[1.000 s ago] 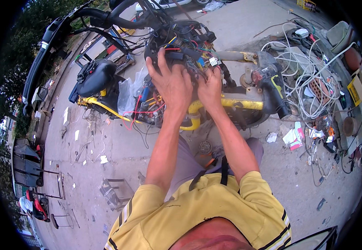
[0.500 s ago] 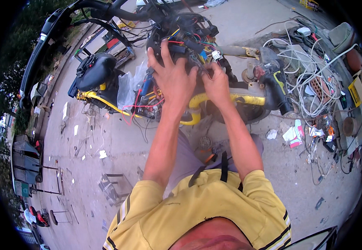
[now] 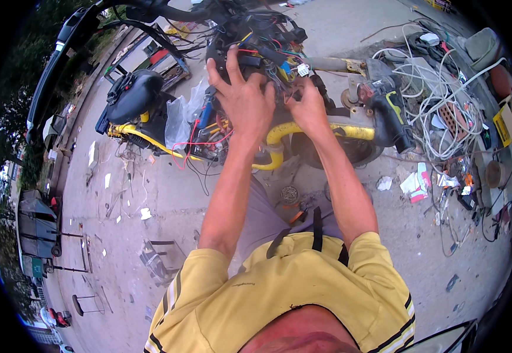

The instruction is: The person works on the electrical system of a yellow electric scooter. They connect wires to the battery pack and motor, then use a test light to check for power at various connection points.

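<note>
In front of me a stripped-down electric scooter with a yellow tube frame (image 3: 350,132) has its wiring laid bare. A dense bundle of coloured wires (image 3: 276,44) fills its front. My left hand (image 3: 247,109) is among the wires, thumb and forefinger pinched together, two other fingers stretched up over the bundle. Close beside it, my right hand (image 3: 309,112) pinches thin wires between thumb and fingertips. The wire ends between the hands are mostly hidden. A white plug connector (image 3: 303,70) sits just above my right hand. A blue-handled tool (image 3: 206,113) and a loose red wire (image 3: 200,143) are left of my left wrist.
A cordless power tool (image 3: 392,117) rests at the frame's right end. Farther right lies a tangle of white cable (image 3: 438,129) with scraps. A black seat (image 3: 132,103) and clear plastic bag (image 3: 177,126) are at left. A small metal-legged stool (image 3: 160,262) stands behind on the left.
The whole view has shifted slightly, with the scooter a little higher in the picture. Both hands stay close together at the wires, with only small finger movements.
</note>
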### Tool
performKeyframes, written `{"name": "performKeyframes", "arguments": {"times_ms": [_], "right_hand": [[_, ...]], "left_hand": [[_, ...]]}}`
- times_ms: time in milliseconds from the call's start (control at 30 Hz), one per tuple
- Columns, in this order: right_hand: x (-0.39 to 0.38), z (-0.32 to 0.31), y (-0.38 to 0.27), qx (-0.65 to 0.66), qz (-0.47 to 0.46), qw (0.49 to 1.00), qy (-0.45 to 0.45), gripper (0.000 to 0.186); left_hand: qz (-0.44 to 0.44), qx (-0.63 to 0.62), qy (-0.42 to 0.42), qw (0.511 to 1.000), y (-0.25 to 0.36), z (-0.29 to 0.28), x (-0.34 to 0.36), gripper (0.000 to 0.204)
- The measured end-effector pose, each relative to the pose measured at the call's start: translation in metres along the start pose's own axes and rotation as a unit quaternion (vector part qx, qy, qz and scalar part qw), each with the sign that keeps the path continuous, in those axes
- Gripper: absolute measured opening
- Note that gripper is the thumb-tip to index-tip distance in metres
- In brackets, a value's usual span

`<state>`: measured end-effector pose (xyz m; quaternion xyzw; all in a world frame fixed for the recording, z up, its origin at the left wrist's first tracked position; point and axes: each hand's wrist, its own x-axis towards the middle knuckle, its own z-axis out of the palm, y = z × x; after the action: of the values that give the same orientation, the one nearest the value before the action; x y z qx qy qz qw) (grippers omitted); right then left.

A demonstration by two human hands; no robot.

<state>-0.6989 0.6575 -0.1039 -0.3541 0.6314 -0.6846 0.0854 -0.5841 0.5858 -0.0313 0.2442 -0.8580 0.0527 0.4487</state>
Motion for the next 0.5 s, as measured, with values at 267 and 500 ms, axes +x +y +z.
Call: {"name": "performKeyframes", "arguments": {"times_ms": [267,500], "right_hand": [[0.010,-0.018,-0.008,-0.031,0.023,0.988,-0.149,0.029],[0.010,-0.024,-0.010,-0.002,0.052,0.985,-0.162,0.029]], "left_hand": [[0.020,-0.018,0.008,1.000,-0.004,0.002,0.000,0.012],[0.044,0.002,-0.004,0.999,-0.011,-0.001,-0.002,0.014]]}}
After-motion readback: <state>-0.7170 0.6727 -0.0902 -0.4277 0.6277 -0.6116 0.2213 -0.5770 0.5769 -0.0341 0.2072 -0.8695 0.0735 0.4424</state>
